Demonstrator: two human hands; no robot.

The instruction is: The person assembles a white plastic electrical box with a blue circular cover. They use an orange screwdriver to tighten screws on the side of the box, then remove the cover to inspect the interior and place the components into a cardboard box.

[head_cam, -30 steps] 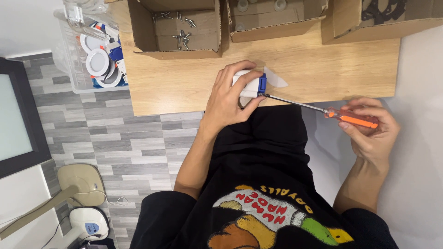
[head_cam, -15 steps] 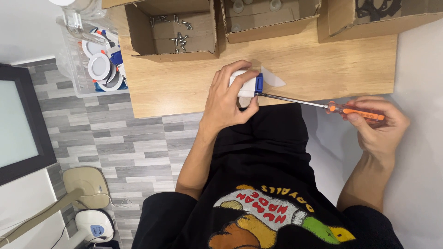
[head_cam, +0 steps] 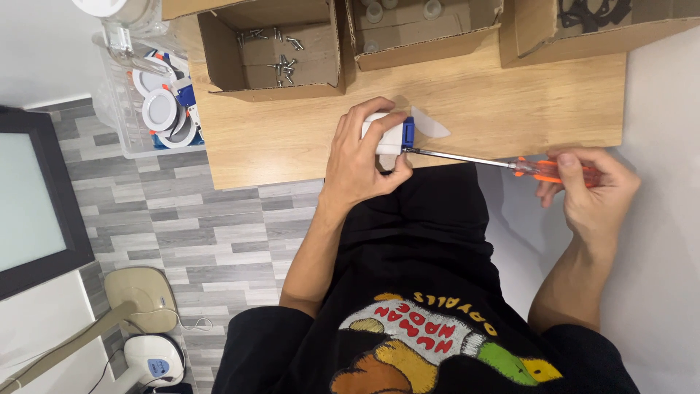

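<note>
Compared with half a second ago, little has shifted: the right hand [head_cam: 590, 186] sits slightly lower on the screwdriver [head_cam: 510, 163], and the left hand [head_cam: 361, 157] keeps its place at the table edge.

Left hand: fingers curled over and clamped on a small white plastic fitting [head_cam: 380, 135] with a blue clip [head_cam: 408, 133] on its side. The fitting rests on the wooden table [head_cam: 292, 138], close to the near edge. A thin white triangular flap [head_cam: 429, 125] sticks out beyond the fingers.

Right hand: fingers closed around the translucent orange handle of the screwdriver. Its slim steel shaft runs level to the left, tip meeting the blue clip.

Table: pale wood grain, smooth, rectangular. Along the far edge, three open cardboard boxes. The left box [head_cam: 270, 47] holds loose metal screws; the middle box [head_cam: 423, 29] holds small round grey parts; the right box [head_cam: 583, 25] holds black pieces, unclear.

Left of the table: a clear plastic tub [head_cam: 149, 102] with round white fittings. Floor of grey plank tiles [head_cam: 182, 219]. A dark-framed panel [head_cam: 33, 204] leans at the far left.
</note>
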